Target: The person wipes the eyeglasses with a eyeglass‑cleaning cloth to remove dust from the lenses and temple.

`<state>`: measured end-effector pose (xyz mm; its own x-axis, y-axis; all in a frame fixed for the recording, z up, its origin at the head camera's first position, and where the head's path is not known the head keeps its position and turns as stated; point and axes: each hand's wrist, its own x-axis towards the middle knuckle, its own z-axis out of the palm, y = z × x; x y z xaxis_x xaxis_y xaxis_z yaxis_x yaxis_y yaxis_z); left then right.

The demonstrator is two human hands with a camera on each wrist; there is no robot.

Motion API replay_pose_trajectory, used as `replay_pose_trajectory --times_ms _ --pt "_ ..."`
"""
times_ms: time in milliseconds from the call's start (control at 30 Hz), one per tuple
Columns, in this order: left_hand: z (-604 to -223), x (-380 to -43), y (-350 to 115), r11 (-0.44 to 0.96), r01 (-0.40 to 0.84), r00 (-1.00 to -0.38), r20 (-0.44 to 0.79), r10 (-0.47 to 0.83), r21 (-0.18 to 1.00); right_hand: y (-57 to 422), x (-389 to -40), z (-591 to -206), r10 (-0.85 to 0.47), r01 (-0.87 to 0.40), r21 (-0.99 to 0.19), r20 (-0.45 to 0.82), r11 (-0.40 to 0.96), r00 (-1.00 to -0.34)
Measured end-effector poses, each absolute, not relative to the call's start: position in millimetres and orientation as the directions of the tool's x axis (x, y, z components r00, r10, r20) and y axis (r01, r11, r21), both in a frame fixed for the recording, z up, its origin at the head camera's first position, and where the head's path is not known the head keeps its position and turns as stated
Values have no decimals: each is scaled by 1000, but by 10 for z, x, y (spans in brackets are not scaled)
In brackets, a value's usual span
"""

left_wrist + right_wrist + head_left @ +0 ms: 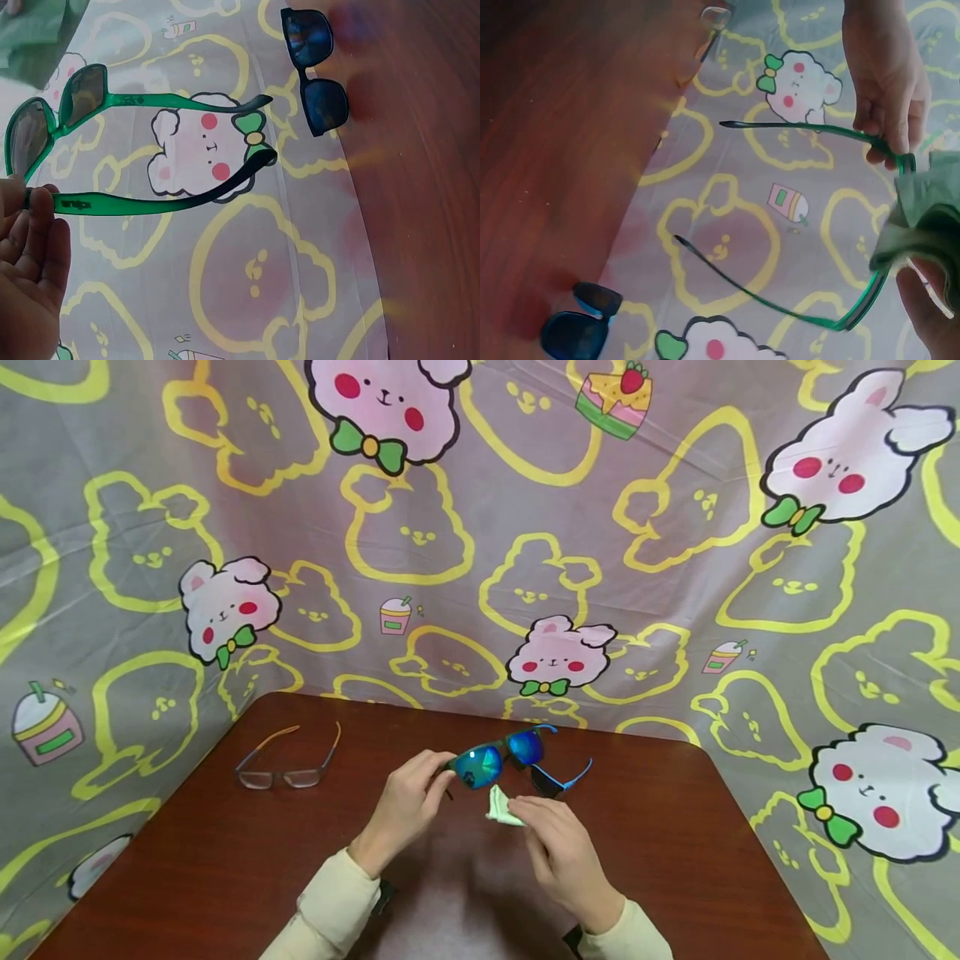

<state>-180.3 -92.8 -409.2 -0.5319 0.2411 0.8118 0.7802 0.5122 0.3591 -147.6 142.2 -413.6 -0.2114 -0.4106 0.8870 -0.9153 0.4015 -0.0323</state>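
Observation:
Between thumb and fingers, my left hand (408, 797) pinches a pair of sunglasses (480, 766) at one hinge, raised over the table. Their mirrored lenses look blue-green; the left wrist view shows a green frame with both temples unfolded, dark at the tips. My right hand (562, 852) holds a folded pale green cloth (501, 806) just below the lenses. In the right wrist view the cloth (930, 217) overlaps the front of the green frame and hides most of it.
Behind the raised pair, a second pair of sunglasses (547, 783) with blue temples lies on the brown table (630, 860). Clear eyeglasses (279, 779) rest at the left with temples open. A patterned curtain (450, 610) stands around the table's back and sides.

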Motion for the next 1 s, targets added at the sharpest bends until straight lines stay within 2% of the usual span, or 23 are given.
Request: replay_pose_trajectory --times_ms 200,500,667,833,1000 --pt "-4094 -1800 -980 514 776 -538 809 237 365 1609 -1494 -4226 -266 -873 -213 897 439 -353" --pt "-4145 -1806 -1026 494 798 -510 824 249 344 1874 -1562 -4252 -18 -685 -431 839 587 -544" --pt "-4158 -1806 -1016 466 826 -476 834 278 316 1949 -1623 -4242 94 -551 -531 769 644 -632" --pt "-4168 -1792 -1006 425 852 -460 824 329 306 1967 -1658 -4226 233 -385 -674 638 631 -734" --pt "-4178 -1787 -966 382 887 -404 837 368 260 1955 -1700 -4203 288 -303 -732 561 610 -776"
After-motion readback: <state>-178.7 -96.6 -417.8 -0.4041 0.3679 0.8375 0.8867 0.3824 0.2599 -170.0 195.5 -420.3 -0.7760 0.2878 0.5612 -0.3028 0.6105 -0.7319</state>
